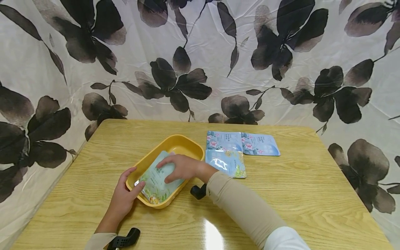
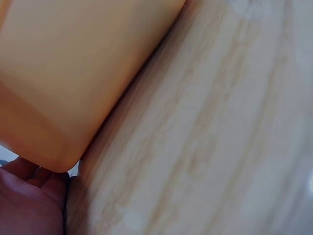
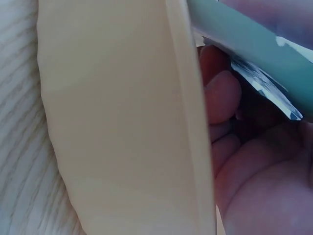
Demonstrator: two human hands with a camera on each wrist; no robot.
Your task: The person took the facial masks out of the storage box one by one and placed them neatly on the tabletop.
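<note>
A yellow plastic basin [image 1: 187,141] stands at a slant on the table. My left hand [image 1: 125,194] grips its near left corner, thumb over the rim, against a pale green face mask packet [image 1: 154,185] inside. The left wrist view shows fingers at the basin's underside corner. Over the basin, my right hand [image 1: 184,168] holds the green packet. In the right wrist view, curled fingers [image 3: 225,98] lie beneath the packet's raised silvery edge, beside the basin wall [image 3: 122,117]. A pinkish edge shows behind the green packet; whatever else lies below is hidden.
Right of the basin lie two blue floral packets [image 1: 260,144], side by side, and a light blue packet with yellow flowers [image 1: 229,165] in front of them. Black wrist camera mounts [image 1: 125,239] sit on both arms. A floral cloth [image 1: 218,83] hangs behind the wooden table [image 1: 281,194].
</note>
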